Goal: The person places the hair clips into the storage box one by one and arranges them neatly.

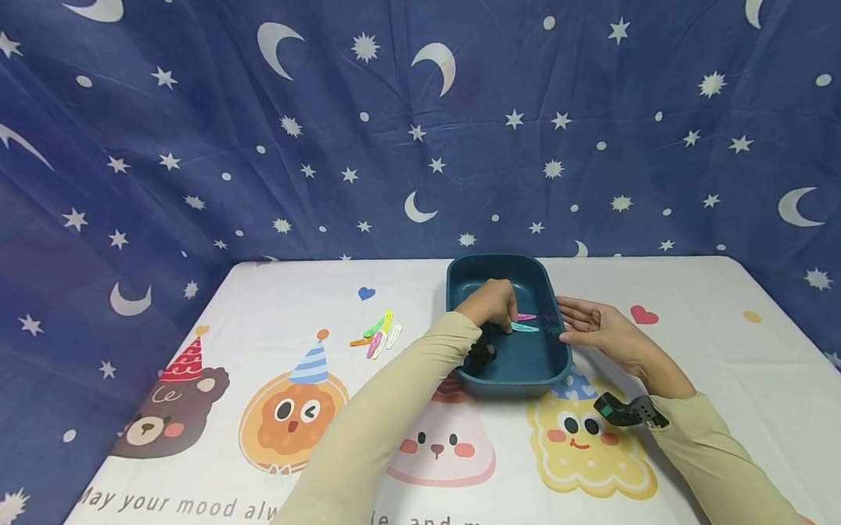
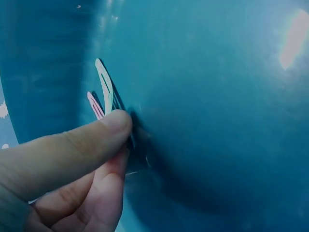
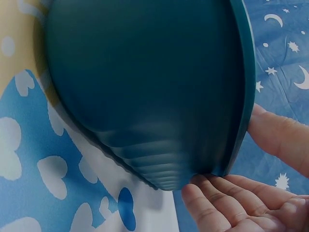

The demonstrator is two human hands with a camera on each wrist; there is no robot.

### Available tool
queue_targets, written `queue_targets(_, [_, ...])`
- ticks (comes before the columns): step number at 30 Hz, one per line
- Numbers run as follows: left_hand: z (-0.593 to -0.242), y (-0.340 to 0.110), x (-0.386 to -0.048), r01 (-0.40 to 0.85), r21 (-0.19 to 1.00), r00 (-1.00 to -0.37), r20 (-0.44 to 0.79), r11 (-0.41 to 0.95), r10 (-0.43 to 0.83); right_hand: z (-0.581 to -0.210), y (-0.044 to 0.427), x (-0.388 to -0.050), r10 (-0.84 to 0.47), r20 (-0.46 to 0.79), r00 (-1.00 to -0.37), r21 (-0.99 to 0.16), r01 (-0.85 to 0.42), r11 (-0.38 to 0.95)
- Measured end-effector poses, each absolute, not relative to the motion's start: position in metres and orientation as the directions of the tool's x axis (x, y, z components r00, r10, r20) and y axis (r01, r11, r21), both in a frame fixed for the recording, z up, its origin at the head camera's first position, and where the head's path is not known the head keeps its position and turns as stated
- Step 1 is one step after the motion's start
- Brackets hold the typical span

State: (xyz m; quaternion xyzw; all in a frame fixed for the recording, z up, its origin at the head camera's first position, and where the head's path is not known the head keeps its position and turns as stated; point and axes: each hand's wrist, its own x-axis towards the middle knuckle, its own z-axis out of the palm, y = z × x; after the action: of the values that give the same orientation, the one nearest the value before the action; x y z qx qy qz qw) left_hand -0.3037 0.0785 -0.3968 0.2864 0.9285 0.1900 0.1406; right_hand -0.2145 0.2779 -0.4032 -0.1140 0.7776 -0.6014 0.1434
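Inside a dark teal bin (image 1: 513,368), the left hand (image 1: 490,302) pinches a light green hair clip (image 1: 525,328) between thumb and fingertips. In the left wrist view the thumb and fingers of the left hand (image 2: 82,164) cover one end of the green clip (image 2: 104,82). A pink clip (image 1: 527,316) lies beside it in the bin, partly hidden behind the thumb in the left wrist view. The right hand (image 1: 607,334) rests its fingertips on the bin's right side; in the right wrist view the thumb of the right hand (image 3: 251,193) touches near the rim, fingers extended on the outer wall (image 3: 145,87).
Several colored hair clips, including a yellow one (image 1: 388,319) and an orange one (image 1: 360,343), lie in a loose group on the printed white tablecloth (image 1: 253,301), left of the bin. A blue star-and-moon cloth (image 1: 361,202) hangs behind the table.
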Motion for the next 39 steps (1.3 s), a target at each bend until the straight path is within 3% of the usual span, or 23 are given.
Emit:
queue_targets(19, [-0.395, 0.073, -0.305, 0.475, 0.413, -0.798, -0.170, 0.777, 0.578, -0.400, 0.277, -0.213, -0.364, -0.084, -0.928, -0.972, -0.004, 0.234])
queue_targets(26, [-0.389, 0.066, -0.306, 0.436, 0.454, -0.804, -0.191, 0.777, 0.563, -0.400, 0.277, -0.214, -0.350, -0.089, -0.933, -0.968, -0.002, 0.252])
queue_targets(39, [-0.370, 0.050, -0.310, 0.480, 0.466, -0.762, -0.199, 0.743, 0.617, -0.406, 0.278, -0.216, -0.357, -0.060, -0.932, -0.972, -0.027, 0.233])
